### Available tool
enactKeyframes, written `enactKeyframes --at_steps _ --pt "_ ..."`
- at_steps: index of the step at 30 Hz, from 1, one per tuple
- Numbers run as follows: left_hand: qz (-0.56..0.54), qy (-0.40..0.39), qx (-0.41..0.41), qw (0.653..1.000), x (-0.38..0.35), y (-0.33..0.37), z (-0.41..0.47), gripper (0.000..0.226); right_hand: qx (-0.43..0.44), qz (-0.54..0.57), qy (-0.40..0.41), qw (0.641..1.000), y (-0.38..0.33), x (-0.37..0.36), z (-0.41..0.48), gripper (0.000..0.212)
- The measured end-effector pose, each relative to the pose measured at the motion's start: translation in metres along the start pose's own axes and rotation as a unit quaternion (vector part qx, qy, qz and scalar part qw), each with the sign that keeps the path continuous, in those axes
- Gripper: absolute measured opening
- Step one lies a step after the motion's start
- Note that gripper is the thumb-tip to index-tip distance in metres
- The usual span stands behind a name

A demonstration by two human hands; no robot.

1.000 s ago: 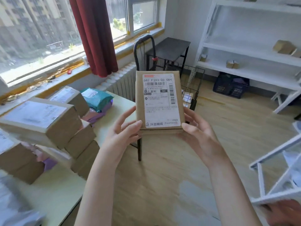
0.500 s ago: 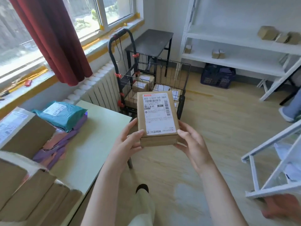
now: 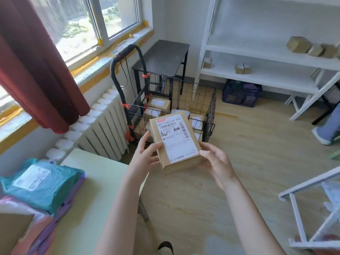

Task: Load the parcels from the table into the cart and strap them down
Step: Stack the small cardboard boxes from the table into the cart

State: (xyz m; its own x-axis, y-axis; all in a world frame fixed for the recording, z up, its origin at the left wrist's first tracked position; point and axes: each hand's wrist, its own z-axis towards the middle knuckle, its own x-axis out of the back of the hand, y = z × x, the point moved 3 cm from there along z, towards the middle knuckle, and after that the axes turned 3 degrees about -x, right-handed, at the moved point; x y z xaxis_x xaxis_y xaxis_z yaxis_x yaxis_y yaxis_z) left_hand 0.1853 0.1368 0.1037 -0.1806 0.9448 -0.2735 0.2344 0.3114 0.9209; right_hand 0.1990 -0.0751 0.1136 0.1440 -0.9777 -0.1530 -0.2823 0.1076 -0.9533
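Observation:
A brown cardboard parcel [image 3: 175, 142] with a white shipping label is held in mid-air between my left hand [image 3: 146, 155] and my right hand [image 3: 216, 163], each gripping one side. Just beyond it stands the black wire cart [image 3: 210, 109] with a tall black handle and orange clips. Several brown parcels [image 3: 159, 103] lie inside the cart. At the lower left, the pale table [image 3: 95, 183] carries a teal mailer bag [image 3: 42, 183], purple and pink bags [image 3: 55, 225], and a brown box corner [image 3: 11, 230].
A white radiator [image 3: 97, 129] runs under the window, with a red curtain [image 3: 36, 70] above. A dark side table [image 3: 163, 57] stands behind the cart. White shelving [image 3: 266, 57] holds small boxes; a blue crate [image 3: 241, 92] sits beneath. Another person's leg [image 3: 327, 129] is at right.
The view has swung right and down toward the cart. The parcel has moved lower and closer to the cart, still held in both hands. The stacked boxes on the table have slid out of view.

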Motion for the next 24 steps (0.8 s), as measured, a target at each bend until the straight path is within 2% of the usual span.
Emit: enactKeyframes --at_steps 3,6,13,19,22,24 --pt "-0.016 0.010 0.014 1.000 0.006 0.006 0.034 0.059 -0.010 -0.017 -0.007 1.000 0.000 -0.003 0.029 0.051" --pt "-0.021 0.016 0.030 0.999 0.012 0.009 0.070 0.058 -0.018 -0.021 -0.003 1.000 -0.002 -0.004 0.065 0.052" --pt "-0.051 0.046 0.047 0.996 0.024 0.008 0.156 0.055 -0.054 0.021 0.009 0.998 -0.010 0.000 0.169 0.035" --pt "-0.116 0.141 0.034 0.983 0.020 0.015 0.248 0.064 -0.125 0.057 -0.020 0.990 -0.023 -0.007 0.276 0.077" --pt "-0.135 0.176 0.018 0.975 0.009 0.026 0.297 0.066 -0.165 0.062 -0.040 0.984 -0.035 -0.009 0.328 0.084" --pt "-0.132 0.197 0.006 0.971 0.002 0.033 0.331 0.066 -0.165 0.046 -0.048 0.984 -0.044 -0.009 0.363 0.078"
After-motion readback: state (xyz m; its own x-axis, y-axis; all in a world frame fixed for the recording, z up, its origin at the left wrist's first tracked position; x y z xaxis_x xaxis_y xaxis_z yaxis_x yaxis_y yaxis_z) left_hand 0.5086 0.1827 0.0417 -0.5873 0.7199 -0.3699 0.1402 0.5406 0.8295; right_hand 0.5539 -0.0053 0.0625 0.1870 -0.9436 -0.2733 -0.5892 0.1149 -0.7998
